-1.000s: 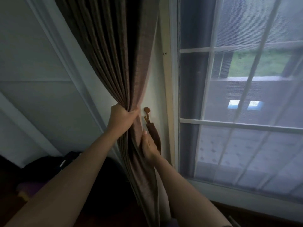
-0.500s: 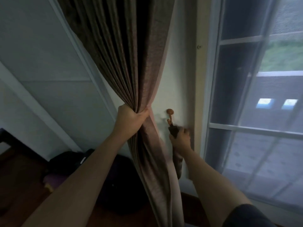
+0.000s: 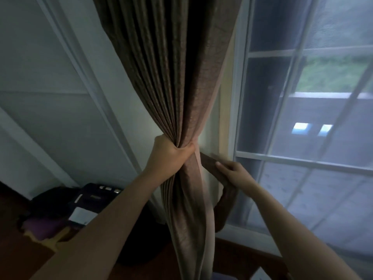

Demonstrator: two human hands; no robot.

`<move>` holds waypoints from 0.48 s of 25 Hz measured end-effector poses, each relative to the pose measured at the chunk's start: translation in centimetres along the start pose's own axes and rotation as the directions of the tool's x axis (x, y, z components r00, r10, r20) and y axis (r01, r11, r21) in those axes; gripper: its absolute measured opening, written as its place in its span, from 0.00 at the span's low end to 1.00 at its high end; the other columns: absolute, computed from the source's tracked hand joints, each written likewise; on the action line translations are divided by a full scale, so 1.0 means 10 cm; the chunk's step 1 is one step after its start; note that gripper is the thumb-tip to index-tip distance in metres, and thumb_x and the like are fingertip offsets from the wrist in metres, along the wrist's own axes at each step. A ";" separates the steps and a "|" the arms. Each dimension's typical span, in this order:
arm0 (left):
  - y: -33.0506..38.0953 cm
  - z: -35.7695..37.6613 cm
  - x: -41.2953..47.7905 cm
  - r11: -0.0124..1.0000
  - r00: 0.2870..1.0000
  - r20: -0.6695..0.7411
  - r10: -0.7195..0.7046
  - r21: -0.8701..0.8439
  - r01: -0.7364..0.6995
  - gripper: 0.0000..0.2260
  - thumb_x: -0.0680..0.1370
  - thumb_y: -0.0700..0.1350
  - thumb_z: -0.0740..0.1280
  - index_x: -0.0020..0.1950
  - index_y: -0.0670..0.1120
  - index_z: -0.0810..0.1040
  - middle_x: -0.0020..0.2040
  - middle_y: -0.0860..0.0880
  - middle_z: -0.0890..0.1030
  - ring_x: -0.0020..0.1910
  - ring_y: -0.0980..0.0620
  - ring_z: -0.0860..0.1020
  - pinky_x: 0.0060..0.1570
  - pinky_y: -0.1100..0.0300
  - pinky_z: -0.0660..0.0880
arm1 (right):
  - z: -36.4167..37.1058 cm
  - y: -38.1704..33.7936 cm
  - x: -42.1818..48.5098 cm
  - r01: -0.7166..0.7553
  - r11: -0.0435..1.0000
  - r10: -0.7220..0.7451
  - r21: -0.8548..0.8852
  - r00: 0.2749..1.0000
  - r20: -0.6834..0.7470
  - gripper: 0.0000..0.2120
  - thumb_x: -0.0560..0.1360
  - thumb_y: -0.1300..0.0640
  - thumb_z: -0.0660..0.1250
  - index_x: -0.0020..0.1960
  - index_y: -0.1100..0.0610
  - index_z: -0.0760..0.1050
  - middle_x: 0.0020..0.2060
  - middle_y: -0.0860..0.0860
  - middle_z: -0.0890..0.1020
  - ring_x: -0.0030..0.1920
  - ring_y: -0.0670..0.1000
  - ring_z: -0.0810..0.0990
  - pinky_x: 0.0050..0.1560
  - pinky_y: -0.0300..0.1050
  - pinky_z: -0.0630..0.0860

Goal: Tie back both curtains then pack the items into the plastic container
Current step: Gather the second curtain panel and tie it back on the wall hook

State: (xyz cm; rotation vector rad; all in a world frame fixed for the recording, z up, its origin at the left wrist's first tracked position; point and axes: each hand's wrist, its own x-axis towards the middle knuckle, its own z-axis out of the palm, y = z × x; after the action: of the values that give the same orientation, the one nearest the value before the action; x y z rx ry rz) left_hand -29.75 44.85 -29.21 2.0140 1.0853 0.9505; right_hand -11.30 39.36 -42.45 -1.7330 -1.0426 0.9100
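Note:
A brown pleated curtain (image 3: 177, 81) hangs left of the window, bunched at mid height. My left hand (image 3: 171, 152) grips the gathered folds in a fist. A brown fabric tieback (image 3: 210, 165) stretches out from behind the curtain to the right and loops down below. My right hand (image 3: 232, 172) holds the tieback strap just right of the curtain, fingers curled on it. The wall hook is hidden behind the curtain.
The window (image 3: 302, 138) with white bars fills the right side, its sill (image 3: 248, 233) below my right arm. Dark bags and a purple item (image 3: 60, 211) lie on the wooden floor at the lower left. A white panelled wall (image 3: 50, 98) stands on the left.
My right hand has pulled the tieback away from the wall hook and out to the right. The curtain bunch now covers the hook. My left hand keeps its grip.

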 end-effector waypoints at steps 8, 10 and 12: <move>0.01 0.57 0.14 0.999 0.996 -0.092 0.012 -0.044 -0.016 0.13 0.71 0.47 0.69 0.43 0.36 0.79 0.40 0.41 0.82 0.42 0.44 0.81 0.45 0.47 0.79 | -0.77 -0.20 -0.21 0.057 0.979 -0.048 -0.197 0.998 0.050 0.13 0.72 0.51 0.71 0.34 0.58 0.76 0.27 0.50 0.74 0.29 0.44 0.72 0.34 0.40 0.69; 0.12 0.69 0.17 0.998 0.988 -0.150 0.025 -0.058 -0.034 0.11 0.72 0.45 0.69 0.44 0.37 0.78 0.40 0.42 0.82 0.41 0.44 0.81 0.44 0.49 0.79 | -0.99 -0.30 -0.42 0.039 0.976 -0.043 -0.215 0.999 -0.017 0.07 0.70 0.52 0.73 0.41 0.55 0.82 0.34 0.54 0.81 0.37 0.48 0.78 0.42 0.45 0.75; 0.45 0.93 0.02 0.995 0.988 -0.142 0.055 -0.070 -0.066 0.10 0.72 0.43 0.68 0.46 0.36 0.78 0.38 0.43 0.80 0.39 0.45 0.80 0.39 0.55 0.76 | -1.29 -0.44 -0.75 0.023 0.965 -0.057 -0.263 0.991 -0.123 0.05 0.70 0.52 0.73 0.44 0.52 0.83 0.38 0.53 0.83 0.40 0.49 0.80 0.44 0.45 0.76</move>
State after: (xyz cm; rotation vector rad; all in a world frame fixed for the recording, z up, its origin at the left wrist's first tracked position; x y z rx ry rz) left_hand -20.20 41.18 -30.38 1.9528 1.0514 1.1624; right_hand -3.83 29.49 -33.03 -1.9524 -1.1467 0.6462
